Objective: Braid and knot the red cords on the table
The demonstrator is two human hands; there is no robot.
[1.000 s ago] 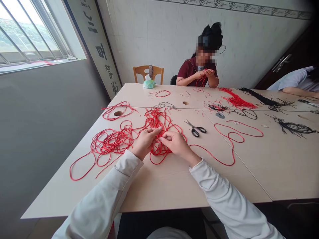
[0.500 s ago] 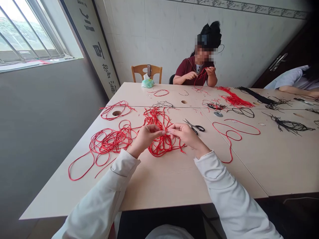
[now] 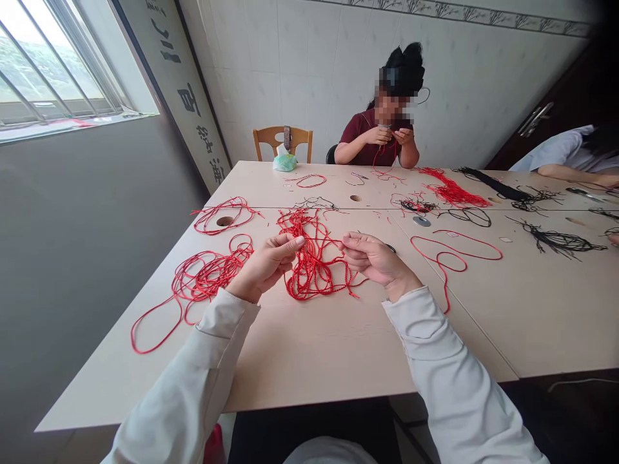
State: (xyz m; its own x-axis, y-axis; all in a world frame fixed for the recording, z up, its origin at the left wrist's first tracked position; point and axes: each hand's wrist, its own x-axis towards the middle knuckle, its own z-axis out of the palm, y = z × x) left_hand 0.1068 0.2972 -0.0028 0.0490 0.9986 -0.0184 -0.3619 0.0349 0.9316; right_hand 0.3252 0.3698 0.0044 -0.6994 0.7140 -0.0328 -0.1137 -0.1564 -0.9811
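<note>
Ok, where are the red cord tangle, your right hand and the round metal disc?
Red cord tangle point(image 3: 305, 282): head view, on its looped lower part.
Right hand point(image 3: 371, 258): head view, on the middle of the hand.
Round metal disc point(image 3: 422, 221): head view, on its face.

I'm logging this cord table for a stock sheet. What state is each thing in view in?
Left bare hand: raised, fingertips pinched together.
Right bare hand: raised, fingers loosely curled.
Red cord tangle: loose heap on the table.
Black-handled scissors: mostly hidden behind the right hand.
Black cord bunch: lying spread out.
</note>
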